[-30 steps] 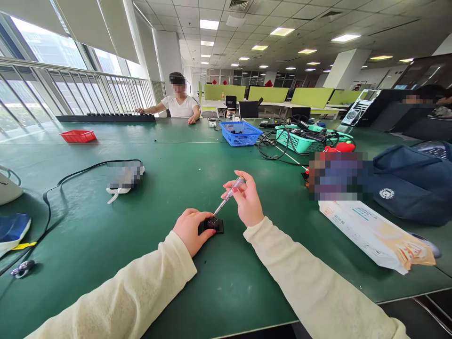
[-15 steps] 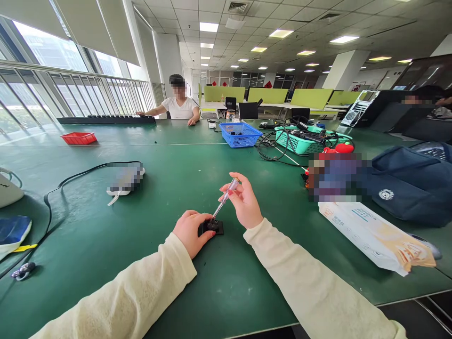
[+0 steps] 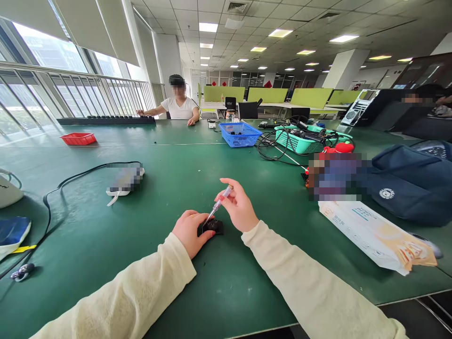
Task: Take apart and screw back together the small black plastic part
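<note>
Wore cream, pale-yellow long sleeves on both arms, soft knit-like fabric with fine texture. Left sleeve (image 3: 141, 292) bunched into loose folds near cuff, cuff ending at wrist. Right sleeve (image 3: 310, 287) smoother, faint creases along forearm, cuff likewise at wrist. Left hand (image 3: 189, 231) bare, no ring or watch visible. Right hand (image 3: 240, 207) bare, nails painted reddish-pink. No markings or logos seen on either sleeve.
</note>
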Available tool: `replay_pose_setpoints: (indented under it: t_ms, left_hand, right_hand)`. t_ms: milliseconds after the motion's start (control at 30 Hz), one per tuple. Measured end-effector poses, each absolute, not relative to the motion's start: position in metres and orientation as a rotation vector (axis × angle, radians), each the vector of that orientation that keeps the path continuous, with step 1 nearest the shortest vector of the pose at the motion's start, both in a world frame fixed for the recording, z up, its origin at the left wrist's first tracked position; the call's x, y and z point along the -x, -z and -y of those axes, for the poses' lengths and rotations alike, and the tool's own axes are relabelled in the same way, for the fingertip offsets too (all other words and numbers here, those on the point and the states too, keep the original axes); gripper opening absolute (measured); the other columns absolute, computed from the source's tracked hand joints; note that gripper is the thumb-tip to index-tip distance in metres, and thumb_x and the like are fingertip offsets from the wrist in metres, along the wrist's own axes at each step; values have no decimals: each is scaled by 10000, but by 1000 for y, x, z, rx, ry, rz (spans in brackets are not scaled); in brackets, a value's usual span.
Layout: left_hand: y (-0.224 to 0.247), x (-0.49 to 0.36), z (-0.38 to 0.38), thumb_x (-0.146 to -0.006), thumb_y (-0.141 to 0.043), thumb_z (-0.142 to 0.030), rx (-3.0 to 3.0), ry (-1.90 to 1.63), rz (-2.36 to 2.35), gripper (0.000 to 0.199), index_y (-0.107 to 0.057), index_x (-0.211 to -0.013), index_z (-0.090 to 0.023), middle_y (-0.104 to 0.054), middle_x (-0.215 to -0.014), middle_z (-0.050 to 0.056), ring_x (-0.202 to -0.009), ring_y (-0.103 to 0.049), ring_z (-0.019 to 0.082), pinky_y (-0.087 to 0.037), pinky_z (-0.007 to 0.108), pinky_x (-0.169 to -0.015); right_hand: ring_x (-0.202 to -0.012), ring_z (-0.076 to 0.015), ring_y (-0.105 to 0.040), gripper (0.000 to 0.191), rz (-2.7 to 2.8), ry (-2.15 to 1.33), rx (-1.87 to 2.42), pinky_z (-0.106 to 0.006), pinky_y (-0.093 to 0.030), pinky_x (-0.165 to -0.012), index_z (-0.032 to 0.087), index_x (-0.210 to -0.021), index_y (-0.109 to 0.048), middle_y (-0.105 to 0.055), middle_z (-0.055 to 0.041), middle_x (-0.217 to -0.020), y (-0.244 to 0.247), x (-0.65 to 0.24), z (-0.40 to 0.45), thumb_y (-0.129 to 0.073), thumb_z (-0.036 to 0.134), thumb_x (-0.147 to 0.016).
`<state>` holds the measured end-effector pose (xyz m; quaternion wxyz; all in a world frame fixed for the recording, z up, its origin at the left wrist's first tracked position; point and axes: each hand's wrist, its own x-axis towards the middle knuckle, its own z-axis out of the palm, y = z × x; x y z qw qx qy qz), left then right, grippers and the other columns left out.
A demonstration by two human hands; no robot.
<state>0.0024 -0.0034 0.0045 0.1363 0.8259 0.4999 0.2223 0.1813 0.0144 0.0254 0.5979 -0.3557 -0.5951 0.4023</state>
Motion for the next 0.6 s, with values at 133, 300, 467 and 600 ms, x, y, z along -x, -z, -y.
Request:
replay_pose_setpoints:
  t_ms: [133, 300, 467, 600]
  left_hand:
    - [-7, -3, 4, -757, -678, -312, -2386, -641, -1448, 342, -705, -1093, -254, -733, -998, 58, -1067, -566, 289, -481, 471, -973]
    - [-16, -4, 8, -763, -664, -301, -2371, -599, -1451, 348, -697, -1106, -253, -738, -1010, 54, -1089, -570, 293, -486, 477, -977]
    - [-21, -6, 11, -757, -665, -301, -2367, -590, -1449, 379, -684, -1130, -239, -742, -1036, 52, -1093, -567, 304, -479, 492, -990]
    - [-21, -7, 11, -777, -654, -310, -2350, -586, -1449, 373, -681, -1138, -224, -740, -1052, 56, -1101, -562, 302, -471, 490, -999]
  right_hand:
    - [-685, -155, -626, 389, 1206, -853, 789, -380, -543, -730, 244, -1206, -441, -612, 21, -768, -27, -191, -20, -588, 361, -865]
    - [-655, -143, -585, 391, 1066, -807, 837, -356, -529, -688, 256, -1205, -411, -582, 39, -737, -27, -198, -25, -581, 330, -860]
    - [-727, -159, -614, 408, 1090, -798, 836, -366, -537, -706, 260, -1182, -435, -595, 16, -799, -27, -194, -22, -628, 374, -842]
    - [-761, -168, -631, 419, 1152, -783, 846, -383, -543, -733, 261, -1184, -445, -610, 2, -840, -29, -191, -18, -640, 410, -844]
